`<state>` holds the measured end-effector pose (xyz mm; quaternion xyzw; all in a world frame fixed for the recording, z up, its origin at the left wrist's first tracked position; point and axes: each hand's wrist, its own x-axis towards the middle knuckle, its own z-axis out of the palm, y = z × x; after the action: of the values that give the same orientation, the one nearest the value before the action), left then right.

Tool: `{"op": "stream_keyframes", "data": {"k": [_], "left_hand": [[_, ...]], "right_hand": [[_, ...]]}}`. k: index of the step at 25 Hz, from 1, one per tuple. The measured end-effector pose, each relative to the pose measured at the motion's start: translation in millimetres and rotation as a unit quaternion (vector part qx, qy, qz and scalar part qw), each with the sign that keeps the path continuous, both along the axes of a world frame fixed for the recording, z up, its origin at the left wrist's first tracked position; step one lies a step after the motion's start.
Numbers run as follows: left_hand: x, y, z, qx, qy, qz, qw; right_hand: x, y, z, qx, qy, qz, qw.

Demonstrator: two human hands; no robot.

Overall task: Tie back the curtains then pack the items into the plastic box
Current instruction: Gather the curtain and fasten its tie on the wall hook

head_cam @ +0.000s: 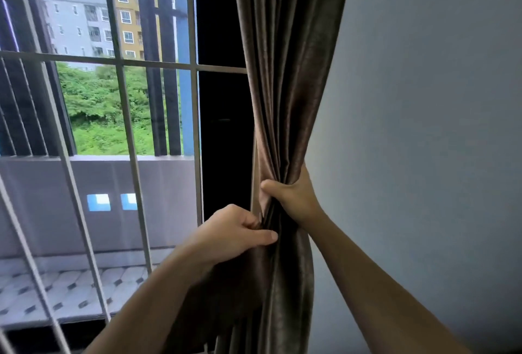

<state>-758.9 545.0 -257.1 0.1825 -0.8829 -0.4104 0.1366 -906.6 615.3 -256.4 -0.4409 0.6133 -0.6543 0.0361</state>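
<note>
We see brown curtain [285, 85] bunched right of window grille [70, 56]; right grip [293, 195] clamped round it, left grip [240, 232] pinching it lower, nearer the grille.

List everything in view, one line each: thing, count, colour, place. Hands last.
curtain: one, brown, bunched between window and wall.
window grille: one, white bars, across the window at left.
wall: one, pale grey, right.
balcony floor: one, white tiles with dark diamonds, lower left.
buildings: two, grey and yellow, outside, upper left.
greenery: one patch, green, outside below the buildings.
left hand: one, pinches the curtain's edge, below the right hand.
right hand: one, grips the bunched curtain.
</note>
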Motion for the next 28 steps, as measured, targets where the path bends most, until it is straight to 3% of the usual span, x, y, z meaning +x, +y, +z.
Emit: {"op": "stream_keyframes", "data": {"k": [4, 6, 13, 17, 22, 27, 28], "left_hand": [[9.6, 23.9, -16.3, -0.132, 0.106, 0.048, 0.984], [8.2, 30.4, -22.5, -0.144, 0.136, 0.056, 0.979], [3.8, 45.5, -25.9, -0.031, 0.137, 0.07, 0.988], [8.8, 47.8, -29.3, 0.111, 0.134, 0.093, 0.98], [5.1, 59.8, -20.1, 0.013, 0.161, 0.056, 0.985], [-14.5, 56.2, -26.9, 0.11, 0.209, 0.04, 0.971], [-18.8, 53.6, -30.1, 0.089, 0.207, 0.03, 0.974]], "right_hand": [[11.7, 0.4, 11.1, 0.093, -0.007, -0.057, 0.994], [15.7, 2.0, 22.8, 0.141, -0.034, -0.069, 0.987], [29.2, 7.8, 42.4, 0.08, -0.099, -0.063, 0.99], [28.9, 5.0, 68.2, 0.044, -0.09, -0.057, 0.993], [30.5, -1.1, 73.7, 0.089, -0.077, -0.052, 0.992], [30.5, 12.7, 76.6, 0.117, -0.087, -0.004, 0.989], [29.9, 15.0, 76.1, 0.121, -0.086, 0.004, 0.989]]}}
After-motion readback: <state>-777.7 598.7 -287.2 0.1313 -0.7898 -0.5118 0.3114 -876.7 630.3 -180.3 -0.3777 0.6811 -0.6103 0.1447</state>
